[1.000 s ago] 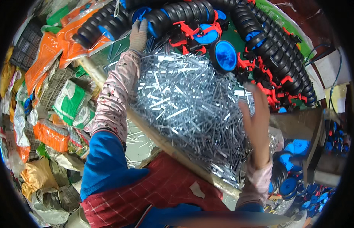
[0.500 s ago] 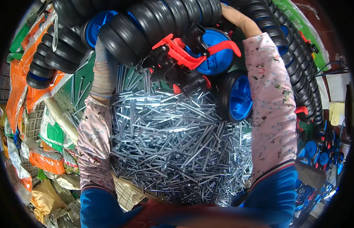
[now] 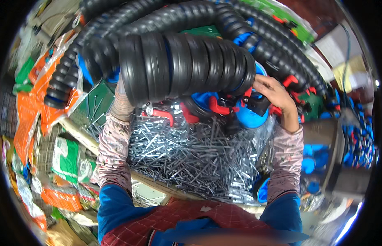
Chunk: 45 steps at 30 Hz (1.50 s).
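Between my two hands a long row of black wheels (image 3: 180, 65) is held side by side, above a heap of long metal bolts (image 3: 195, 160). My left hand (image 3: 123, 96), in a striped glove, is at the left end of the row; its fingers are hidden behind the tyres. At the right end my right hand (image 3: 273, 92) presses its bent fingers against the last wheel. Under the row lie black brackets with red levers (image 3: 218, 107) and blue-hubbed wheels (image 3: 253, 117), partly covered by the row.
More rows of black wheels (image 3: 170, 18) curve along the far side and the right. Orange plastic sacks (image 3: 26, 119) and a green-and-white sack (image 3: 67, 160) lie at the left. A grey bin (image 3: 322, 143) with blue parts stands at the right.
The row of wheels has come nearer to me, and both hands have come with it. The brackets and blue-hubbed wheels now lie partly beneath it. My right hand's fingers have come into sight.
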Tool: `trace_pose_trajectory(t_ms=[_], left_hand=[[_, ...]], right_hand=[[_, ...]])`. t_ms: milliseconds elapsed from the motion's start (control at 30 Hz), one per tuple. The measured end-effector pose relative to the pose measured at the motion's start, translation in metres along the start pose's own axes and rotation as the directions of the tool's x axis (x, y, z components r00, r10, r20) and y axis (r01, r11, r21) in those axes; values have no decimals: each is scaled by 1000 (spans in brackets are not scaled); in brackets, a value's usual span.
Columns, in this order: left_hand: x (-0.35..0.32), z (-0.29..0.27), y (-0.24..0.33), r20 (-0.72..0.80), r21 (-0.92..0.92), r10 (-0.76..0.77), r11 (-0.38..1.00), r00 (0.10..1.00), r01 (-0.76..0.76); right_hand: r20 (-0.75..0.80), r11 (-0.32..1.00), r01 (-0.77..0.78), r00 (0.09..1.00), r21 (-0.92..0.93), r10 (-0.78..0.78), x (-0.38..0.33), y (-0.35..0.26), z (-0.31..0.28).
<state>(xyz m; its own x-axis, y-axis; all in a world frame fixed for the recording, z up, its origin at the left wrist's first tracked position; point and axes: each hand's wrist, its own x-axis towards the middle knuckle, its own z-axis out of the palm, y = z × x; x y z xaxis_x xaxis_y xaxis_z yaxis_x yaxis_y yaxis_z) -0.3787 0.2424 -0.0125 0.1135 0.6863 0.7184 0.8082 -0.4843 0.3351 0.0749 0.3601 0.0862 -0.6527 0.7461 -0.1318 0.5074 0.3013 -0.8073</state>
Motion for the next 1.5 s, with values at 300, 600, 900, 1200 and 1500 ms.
trace_pose_trajectory(t_ms=[300, 600, 900, 1200, 1500], left_hand=[[96, 104, -57, 585, -243, -57, 940, 809, 241], [100, 123, -31, 554, -196, -336, 837, 762, 511], [112, 82, 115, 295, 107, -409, 912, 864, 395], [72, 46, 281, 298, 234, 527, 768, 796, -596], [23, 44, 275, 200, 163, 479, 844, 855, -511]], right_hand=[[-592, 915, -234, 806, -329, -7, -120, 25, 56], [-646, 944, -174, 761, -279, -50, -143, 27, 58], [-628, 722, -418, 778, -552, -30, -85, 30, 55], [-335, 978, 206, 920, -26, -203, -168, -74, 121], [-234, 902, -432, 875, 14, 423, -476, -5, 175]])
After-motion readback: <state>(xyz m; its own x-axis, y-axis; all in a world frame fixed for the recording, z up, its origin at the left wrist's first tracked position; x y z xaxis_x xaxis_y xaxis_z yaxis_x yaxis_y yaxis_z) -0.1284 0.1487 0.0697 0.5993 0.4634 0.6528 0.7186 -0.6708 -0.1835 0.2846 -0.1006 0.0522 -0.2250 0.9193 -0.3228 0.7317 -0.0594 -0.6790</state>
